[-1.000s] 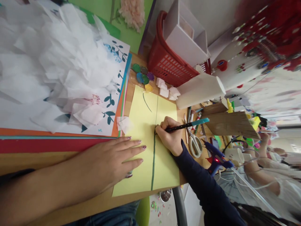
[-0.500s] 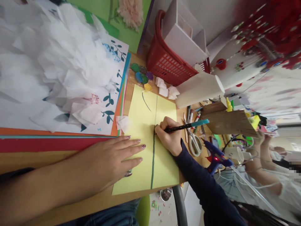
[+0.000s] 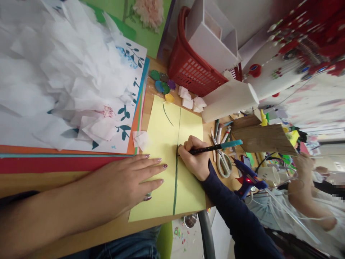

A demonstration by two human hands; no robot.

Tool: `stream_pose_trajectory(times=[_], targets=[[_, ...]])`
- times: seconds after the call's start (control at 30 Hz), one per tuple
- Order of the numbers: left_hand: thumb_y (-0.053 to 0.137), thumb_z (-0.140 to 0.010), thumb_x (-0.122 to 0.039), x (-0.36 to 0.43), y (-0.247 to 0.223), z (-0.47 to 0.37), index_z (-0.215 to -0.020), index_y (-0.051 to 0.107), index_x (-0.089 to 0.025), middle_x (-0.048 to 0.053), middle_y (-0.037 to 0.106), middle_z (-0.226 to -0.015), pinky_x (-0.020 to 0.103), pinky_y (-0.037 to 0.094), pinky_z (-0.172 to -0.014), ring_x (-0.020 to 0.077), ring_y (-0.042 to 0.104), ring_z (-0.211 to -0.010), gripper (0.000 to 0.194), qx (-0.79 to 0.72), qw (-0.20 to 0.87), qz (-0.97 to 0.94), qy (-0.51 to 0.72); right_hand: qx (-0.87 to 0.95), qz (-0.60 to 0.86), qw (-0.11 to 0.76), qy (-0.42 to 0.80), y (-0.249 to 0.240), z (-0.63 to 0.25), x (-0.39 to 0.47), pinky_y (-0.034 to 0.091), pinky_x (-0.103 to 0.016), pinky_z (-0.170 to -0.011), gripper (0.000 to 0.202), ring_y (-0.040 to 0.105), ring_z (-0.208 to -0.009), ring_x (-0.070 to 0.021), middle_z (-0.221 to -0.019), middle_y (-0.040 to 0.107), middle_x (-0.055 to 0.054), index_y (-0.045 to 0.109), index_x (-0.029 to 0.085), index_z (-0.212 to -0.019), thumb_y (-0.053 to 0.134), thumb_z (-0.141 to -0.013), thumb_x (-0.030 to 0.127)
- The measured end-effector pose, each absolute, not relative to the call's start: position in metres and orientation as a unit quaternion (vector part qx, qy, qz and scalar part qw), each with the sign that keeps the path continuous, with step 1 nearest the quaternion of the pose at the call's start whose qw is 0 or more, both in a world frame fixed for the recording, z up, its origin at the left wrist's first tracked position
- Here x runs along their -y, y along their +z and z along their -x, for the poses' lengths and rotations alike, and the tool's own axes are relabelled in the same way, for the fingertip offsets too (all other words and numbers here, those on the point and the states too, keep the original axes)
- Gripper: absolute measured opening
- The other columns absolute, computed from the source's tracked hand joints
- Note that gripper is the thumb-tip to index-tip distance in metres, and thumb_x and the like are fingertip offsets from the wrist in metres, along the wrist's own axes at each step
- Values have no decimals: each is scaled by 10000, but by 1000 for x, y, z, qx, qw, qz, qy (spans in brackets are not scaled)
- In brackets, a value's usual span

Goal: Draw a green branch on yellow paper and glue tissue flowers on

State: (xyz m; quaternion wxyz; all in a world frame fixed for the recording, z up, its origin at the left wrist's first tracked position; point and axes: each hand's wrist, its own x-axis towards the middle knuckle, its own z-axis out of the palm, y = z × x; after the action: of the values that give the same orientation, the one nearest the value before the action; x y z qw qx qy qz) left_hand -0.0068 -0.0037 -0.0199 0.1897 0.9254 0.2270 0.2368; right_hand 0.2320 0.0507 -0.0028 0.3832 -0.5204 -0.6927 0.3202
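Note:
A yellow sheet of paper [image 3: 161,144] lies on the wooden table, with a thick green line [image 3: 175,187] that continues as a thinner line and a short curved stroke at its far part. My left hand [image 3: 134,176] rests flat on the sheet's left side, fingers spread, holding nothing. In my right hand [image 3: 195,156] is a black marker [image 3: 207,148] with a turquoise end, its tip hidden by my fingers near the green line. A piece of pale tissue [image 3: 140,139] sits at the sheet's left edge.
White tissue petals [image 3: 81,64] cover stacked papers at left. Beyond the sheet are paint pots [image 3: 161,87], folded tissues [image 3: 188,100], a red basket [image 3: 188,57] and a white roll [image 3: 231,99]. Scissors [image 3: 223,163] and a blue glue gun [image 3: 248,178] lie right; another person's arm [image 3: 304,194] is beyond.
My right hand and the marker have shifted very slightly. The other person's arms at the far right have moved. My left hand stays in place on the sheet.

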Motion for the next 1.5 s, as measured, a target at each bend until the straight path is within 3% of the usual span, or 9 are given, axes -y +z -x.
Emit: stream_pose_trajectory(times=[0.33,0.6,0.83,1.03,1.5], targets=[[443,-1025,-175,7,-21,7,-1266,680,-206,73,562,-1459,407,331,-1193,232,521,-1349,340,-237,203,-918,244,697,523,350,343,-3,-240,-33,250,-234,-436,365,294,-447,-64,-514,343,86,329,220,-565,620,-721,64],[358,-1058,-200,3,-17,8,-1271,678,-198,79,567,-1451,437,404,-1141,260,544,-1328,384,-226,185,-927,236,673,533,389,334,-8,-238,-37,240,-238,-439,364,286,-438,-64,-506,330,90,324,224,-569,621,-722,78],[387,-1059,-212,3,-23,9,-1257,670,-178,90,569,-1449,406,364,-1166,238,534,-1335,347,-214,193,-920,265,622,562,445,316,-6,-234,-56,232,-236,-429,349,308,-434,-77,-491,340,85,324,233,-551,623,-680,108],[401,-1060,-222,2,-22,9,-1255,668,-180,95,583,-1434,397,355,-1164,238,547,-1320,333,-208,195,-921,264,652,534,406,353,-4,-235,-45,255,-231,-432,356,316,-429,-67,-489,347,86,322,226,-537,613,-693,92],[452,-1028,-197,7,-30,7,-1253,655,-194,81,559,-1461,382,292,-1197,222,500,-1360,303,-227,194,-912,280,665,549,400,312,-6,-229,-54,243,-231,-431,341,283,-434,-68,-484,326,89,324,228,-534,614,-677,123]])
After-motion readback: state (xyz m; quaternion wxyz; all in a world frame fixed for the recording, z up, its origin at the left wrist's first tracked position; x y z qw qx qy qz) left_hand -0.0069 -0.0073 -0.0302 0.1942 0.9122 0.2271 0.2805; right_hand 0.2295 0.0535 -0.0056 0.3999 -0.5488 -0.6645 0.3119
